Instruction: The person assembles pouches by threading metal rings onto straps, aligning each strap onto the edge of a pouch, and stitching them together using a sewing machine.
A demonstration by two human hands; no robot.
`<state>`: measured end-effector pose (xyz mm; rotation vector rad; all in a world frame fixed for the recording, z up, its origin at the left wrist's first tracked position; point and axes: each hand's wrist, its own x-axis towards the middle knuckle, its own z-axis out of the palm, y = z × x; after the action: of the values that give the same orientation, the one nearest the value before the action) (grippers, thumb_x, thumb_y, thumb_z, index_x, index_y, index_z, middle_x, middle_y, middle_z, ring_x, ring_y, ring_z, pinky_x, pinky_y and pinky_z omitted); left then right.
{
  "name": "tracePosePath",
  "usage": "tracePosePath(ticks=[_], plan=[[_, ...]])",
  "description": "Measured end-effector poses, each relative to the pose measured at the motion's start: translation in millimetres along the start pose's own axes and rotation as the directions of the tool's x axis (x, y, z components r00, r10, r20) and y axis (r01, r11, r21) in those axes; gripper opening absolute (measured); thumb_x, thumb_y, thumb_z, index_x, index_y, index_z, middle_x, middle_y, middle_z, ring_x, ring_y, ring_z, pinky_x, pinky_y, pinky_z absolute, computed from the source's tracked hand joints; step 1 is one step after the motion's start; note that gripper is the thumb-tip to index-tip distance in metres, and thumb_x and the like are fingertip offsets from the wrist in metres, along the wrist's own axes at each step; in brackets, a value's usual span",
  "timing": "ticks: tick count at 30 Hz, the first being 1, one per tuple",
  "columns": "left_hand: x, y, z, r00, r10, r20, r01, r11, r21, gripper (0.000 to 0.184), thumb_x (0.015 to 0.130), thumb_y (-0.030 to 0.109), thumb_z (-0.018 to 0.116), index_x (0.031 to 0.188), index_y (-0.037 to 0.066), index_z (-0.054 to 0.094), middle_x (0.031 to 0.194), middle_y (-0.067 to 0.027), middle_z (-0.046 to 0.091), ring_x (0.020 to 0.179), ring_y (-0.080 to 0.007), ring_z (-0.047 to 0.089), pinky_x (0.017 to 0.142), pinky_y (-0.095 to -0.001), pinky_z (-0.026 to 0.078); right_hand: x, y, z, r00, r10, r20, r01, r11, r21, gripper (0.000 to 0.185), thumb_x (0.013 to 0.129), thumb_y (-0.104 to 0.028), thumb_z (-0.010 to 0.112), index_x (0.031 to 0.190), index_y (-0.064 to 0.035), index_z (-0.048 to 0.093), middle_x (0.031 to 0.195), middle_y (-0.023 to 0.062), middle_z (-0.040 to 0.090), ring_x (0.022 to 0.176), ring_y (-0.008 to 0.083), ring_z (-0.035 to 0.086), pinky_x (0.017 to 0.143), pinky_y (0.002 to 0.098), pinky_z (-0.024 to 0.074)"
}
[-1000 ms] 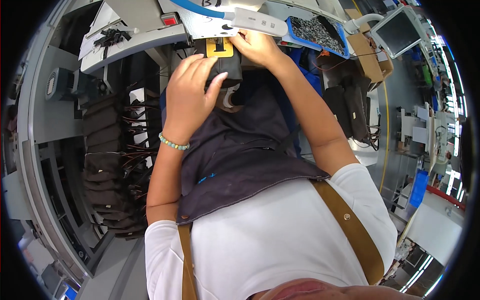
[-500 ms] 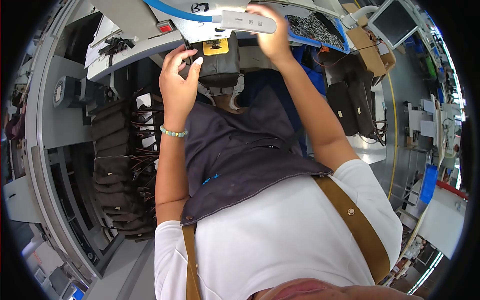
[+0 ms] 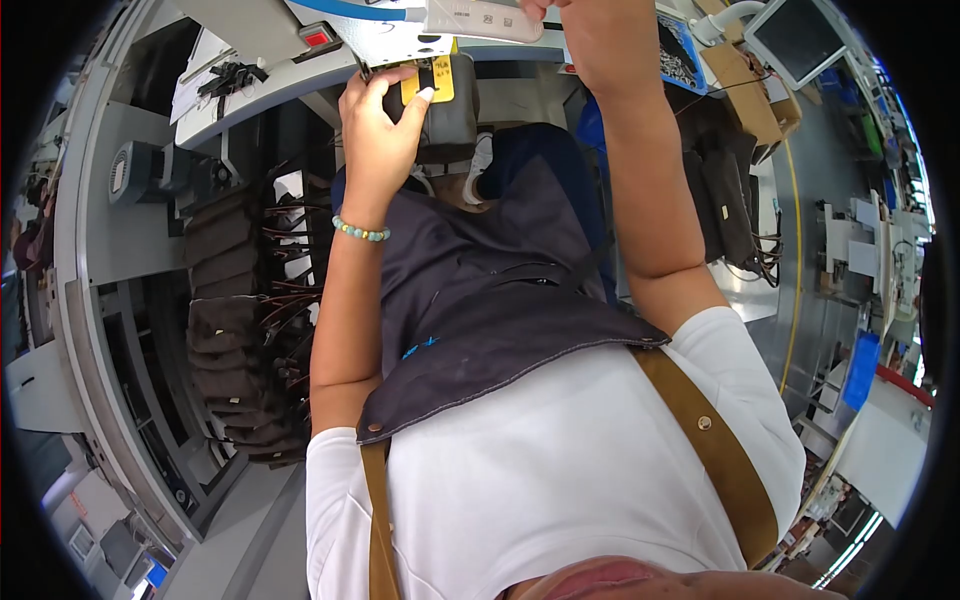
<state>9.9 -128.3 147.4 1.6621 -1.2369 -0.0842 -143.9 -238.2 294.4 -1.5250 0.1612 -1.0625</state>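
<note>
My left hand [image 3: 385, 125], with a beaded bracelet [image 3: 360, 230] at its wrist, is at the front edge of a white machine head [image 3: 385, 42]. Its thumb touches a yellow plate [image 3: 442, 85], and the index finger reaches under the head. The other fingers are curled; what they hold is hidden. My right hand [image 3: 612, 45] is raised at the top edge, its fingertips bent beside the tip of a pale lamp-like bar [image 3: 480, 18] on a blue tube [image 3: 360, 10]. Most of its fingers are cut off by the frame.
A blue tray [image 3: 690, 75] of small dark and grey pieces is behind my right forearm. A screen [image 3: 795, 45] and cardboard box [image 3: 750, 110] stand at right. Dark padded pieces with wires [image 3: 235, 340] are stacked at left. A red switch [image 3: 318, 40] sits on the bench.
My left hand has moved right and up onto the yellow plate. My right hand has shifted up and right, partly out of the frame. The view has tilted slightly.
</note>
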Motion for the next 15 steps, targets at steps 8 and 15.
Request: tracePosePath(ticks=[8, 15], plan=[[1.2, 4.3, 10.5, 0.993, -0.084, 0.078, 0.095, 0.983, -0.158, 0.026, 0.079, 0.021, 0.075, 0.098, 0.004, 0.070, 0.117, -0.0148, 0.059, 0.115, -0.0312, 0.048, 0.102, -0.0387, 0.037, -25.6, 75.1, -64.3, 0.982, 0.002, 0.189, -0.055, 0.958, 0.280, 0.032, 0.094, -0.013, 0.057, 0.120, 0.0055, 0.060, 0.082, 0.0020, 0.057, 0.066, 0.0099, 0.053, 0.058, 0.0224, 0.0428], [-20.5, 23.8, -12.3, 0.979, -0.060, 0.197, 0.090, 0.984, -0.152, 0.022, 0.078, 0.021, 0.076, 0.095, 0.009, 0.071, 0.148, -0.0240, 0.037, 0.139, -0.0367, 0.030, 0.113, -0.0434, 0.028, -33.6, 129.3, -60.8, 0.929, 0.325, 0.175, -0.216, 0.863, -0.458, 0.024, 0.090, -0.011, 0.050, 0.105, -0.0041, 0.068, 0.087, 0.0042, 0.068, 0.079, 0.0121, 0.061, 0.075, 0.0288, 0.0487]])
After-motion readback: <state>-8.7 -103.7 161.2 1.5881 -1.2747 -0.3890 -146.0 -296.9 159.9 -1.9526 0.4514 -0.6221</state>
